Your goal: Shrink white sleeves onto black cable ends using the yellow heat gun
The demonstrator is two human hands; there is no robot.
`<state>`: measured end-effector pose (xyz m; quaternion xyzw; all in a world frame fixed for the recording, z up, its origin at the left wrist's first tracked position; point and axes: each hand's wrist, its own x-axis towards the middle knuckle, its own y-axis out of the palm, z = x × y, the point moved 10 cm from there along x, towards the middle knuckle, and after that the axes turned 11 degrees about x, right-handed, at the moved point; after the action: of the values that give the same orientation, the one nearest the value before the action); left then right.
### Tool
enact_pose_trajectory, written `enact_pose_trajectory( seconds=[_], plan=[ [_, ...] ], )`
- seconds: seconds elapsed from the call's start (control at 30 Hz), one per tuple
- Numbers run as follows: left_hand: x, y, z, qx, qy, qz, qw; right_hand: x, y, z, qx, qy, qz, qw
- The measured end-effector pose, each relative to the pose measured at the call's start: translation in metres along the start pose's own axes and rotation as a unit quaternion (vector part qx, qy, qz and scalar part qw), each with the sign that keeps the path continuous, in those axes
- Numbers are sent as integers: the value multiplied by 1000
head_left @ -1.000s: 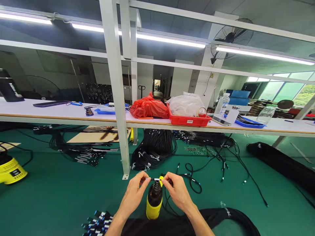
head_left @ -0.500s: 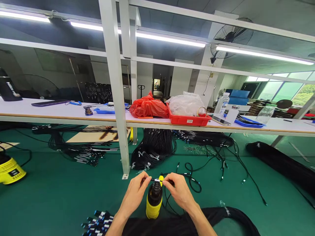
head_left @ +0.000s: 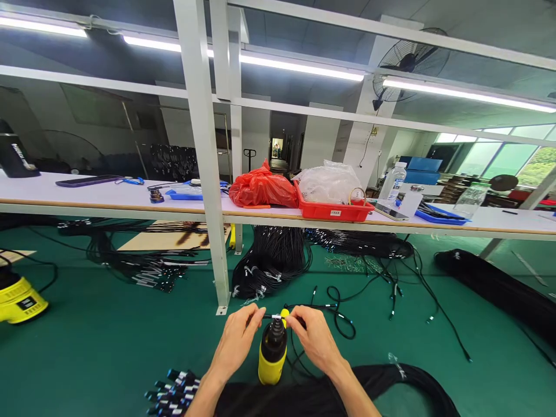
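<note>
A black cable (head_left: 268, 317) with a white sleeve on it is stretched between my two hands. My left hand (head_left: 240, 335) pinches it on one side, and my right hand (head_left: 316, 337) pinches it on the other. Right below the sleeve stands a yellow and black heat gun (head_left: 272, 362), upright, its dark stepped nozzle pointing up at the cable. Whether nozzle and cable touch I cannot tell. A thick bundle of black cables (head_left: 282, 399) lies under my forearms, its blue-tipped connector ends (head_left: 174, 391) fanned out at the lower left.
A white workbench (head_left: 195, 214) crosses ahead, carrying a red tray (head_left: 334, 211), a red plastic bag (head_left: 263, 186) and bottles. Its metal post (head_left: 206, 174) meets the green floor just beyond my hands. Loose cables (head_left: 343, 313) lie at right; another yellow device (head_left: 24, 301) is at left.
Almost nothing differs. Both hands hold the cable over the nozzle as before, and the white sleeve sits very slightly further left. The view has shifted a little.
</note>
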<state>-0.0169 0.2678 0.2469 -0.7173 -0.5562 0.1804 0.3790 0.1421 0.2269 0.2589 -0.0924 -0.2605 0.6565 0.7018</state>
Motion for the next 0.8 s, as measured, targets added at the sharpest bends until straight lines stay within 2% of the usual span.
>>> enact_pose_trajectory(
  seconds=[0.2,0.3,0.4,0.5,0.57,0.63,0.7,0.8],
  plan=[
    [-3,-7,-11,-56,8,-3,998,1,-4,-6,53,0,-25,998],
    [-4,-10,2,-50,-11,-2,999,5,-24,-37,89,39,-79,992],
    [-12,2,39,3,-21,26,999,-1,-56,-99,114,116,-167,972],
    [-32,33,101,103,-67,74,990,-24,-69,-164,97,203,-199,954],
    [-52,64,144,153,-103,139,973,-48,-60,-197,94,253,-183,945],
    [-73,92,175,192,-127,199,953,-70,-39,-214,108,277,-144,944],
    [-84,106,188,217,-129,214,944,-85,-12,-218,137,279,-89,946],
    [-85,108,182,232,-111,213,943,-94,21,-210,172,266,-25,948]
  ],
)
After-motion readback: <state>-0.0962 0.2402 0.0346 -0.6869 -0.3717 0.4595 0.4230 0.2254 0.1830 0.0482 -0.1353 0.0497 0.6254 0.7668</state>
